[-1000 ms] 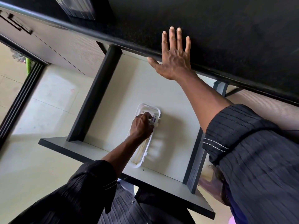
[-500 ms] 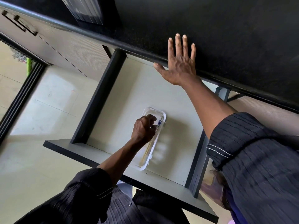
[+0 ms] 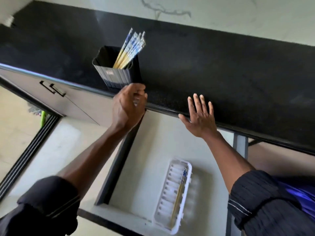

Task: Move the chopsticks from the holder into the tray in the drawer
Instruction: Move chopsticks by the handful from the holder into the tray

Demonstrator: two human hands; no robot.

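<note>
I count the job as barely begun: one chopstick with a pale wooden shaft and blue-patterned end [image 3: 179, 198] lies in the white ribbed plastic tray [image 3: 163, 198] on the floor of the open grey drawer [image 3: 153, 142], while a bundle of matching blue-and-yellow chopsticks [image 3: 131, 48] waits in the black ribbed plastic holder [image 3: 115, 72] on the black stone countertop [image 3: 221, 65]. The chopstick in the tray runs along the tray's long axis, patterned end toward the counter, plain tip toward me. Those in the holder stand steeply, leaning to the right, patterned ends up. My left hand [image 3: 127, 106] hangs just below the holder with fingers curled loosely; it is blurred, and I cannot tell whether it grips anything. My right hand [image 3: 201, 120] is spread flat, empty, resting on the counter's front edge. By my judgement, nearly the whole bundle is left to carry over.
</note>
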